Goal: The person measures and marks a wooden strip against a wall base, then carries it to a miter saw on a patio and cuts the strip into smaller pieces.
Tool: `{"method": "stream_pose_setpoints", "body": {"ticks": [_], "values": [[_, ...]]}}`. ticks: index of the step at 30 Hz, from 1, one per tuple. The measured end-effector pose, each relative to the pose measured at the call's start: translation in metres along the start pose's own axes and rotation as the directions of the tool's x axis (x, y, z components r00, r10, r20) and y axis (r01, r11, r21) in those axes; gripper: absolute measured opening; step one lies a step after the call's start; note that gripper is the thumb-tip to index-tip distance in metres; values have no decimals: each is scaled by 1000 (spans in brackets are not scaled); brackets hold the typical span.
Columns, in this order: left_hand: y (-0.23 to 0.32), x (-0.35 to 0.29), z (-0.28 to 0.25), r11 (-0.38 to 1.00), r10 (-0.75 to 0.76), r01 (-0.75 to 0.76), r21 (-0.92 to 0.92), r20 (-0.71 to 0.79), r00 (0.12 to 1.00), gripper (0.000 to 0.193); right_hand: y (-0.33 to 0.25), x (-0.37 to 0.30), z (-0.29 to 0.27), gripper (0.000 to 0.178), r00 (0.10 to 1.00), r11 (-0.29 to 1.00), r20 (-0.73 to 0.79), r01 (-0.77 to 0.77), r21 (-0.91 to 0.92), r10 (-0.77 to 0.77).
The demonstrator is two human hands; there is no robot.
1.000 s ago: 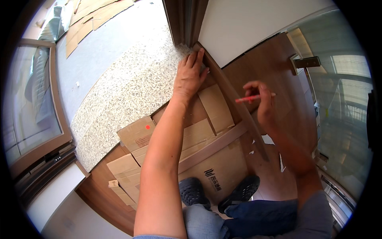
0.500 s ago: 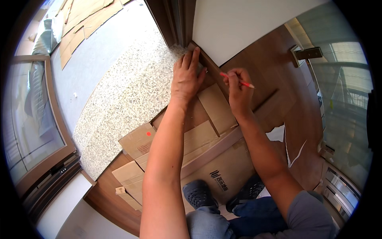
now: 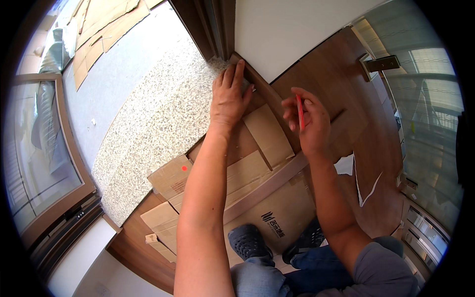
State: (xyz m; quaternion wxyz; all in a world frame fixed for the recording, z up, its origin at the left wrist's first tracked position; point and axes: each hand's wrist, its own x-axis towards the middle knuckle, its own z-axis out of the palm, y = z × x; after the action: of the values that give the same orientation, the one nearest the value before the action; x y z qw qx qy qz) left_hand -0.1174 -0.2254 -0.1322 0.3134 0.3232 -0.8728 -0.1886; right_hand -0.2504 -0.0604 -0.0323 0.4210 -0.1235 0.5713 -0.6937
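Note:
My left hand (image 3: 228, 99) lies with fingers stretched out at the corner, where the speckled stone slab (image 3: 158, 109) meets the brown wood trim along the wall. Its fingertips touch down near the foot of the dark door frame (image 3: 217, 29); whatever is under the palm is hidden. To the right, raised above the wood floor, my right hand (image 3: 315, 123) holds a red pencil (image 3: 300, 113), now roughly upright between the thumb and fingers. Below my hands, flattened cardboard (image 3: 269, 131) covers part of the brown floor.
A long brown strip (image 3: 267, 185) lies across the cardboard, in front of my dark clogs (image 3: 247, 241). Torn white paper (image 3: 345, 165) rests on the floor at right. A glass door (image 3: 425, 114) with a handle stands farther right; a framed glass panel (image 3: 44, 148) is at left.
My right hand has drawn back down and to the right from the wall, and the pencil has turned from slanting to nearly upright. My left hand stays in the corner.

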Motion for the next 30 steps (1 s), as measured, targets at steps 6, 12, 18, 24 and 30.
{"method": "stream_pose_setpoints", "body": {"ticks": [6,12,18,24,30], "values": [[0,-1,0,1000,-3,3,-13,10,1000,72,14,16,-2,40,995,987,78,79,-143,-68],[-1,-1,1,1000,3,-3,-6,7,1000,73,34,32,13,21,979,905,-46,167,-392,-201],[0,0,-1,1000,5,-5,1,11,1000,73,50,36,24,16,921,792,-111,255,-554,-375],[0,0,0,1000,11,-11,1,7,1000,73,54,41,25,16,912,761,-132,236,-605,-389],[1,1,-2,1000,10,-10,-4,15,1000,74,50,39,27,15,907,764,-116,266,-588,-405]]}}
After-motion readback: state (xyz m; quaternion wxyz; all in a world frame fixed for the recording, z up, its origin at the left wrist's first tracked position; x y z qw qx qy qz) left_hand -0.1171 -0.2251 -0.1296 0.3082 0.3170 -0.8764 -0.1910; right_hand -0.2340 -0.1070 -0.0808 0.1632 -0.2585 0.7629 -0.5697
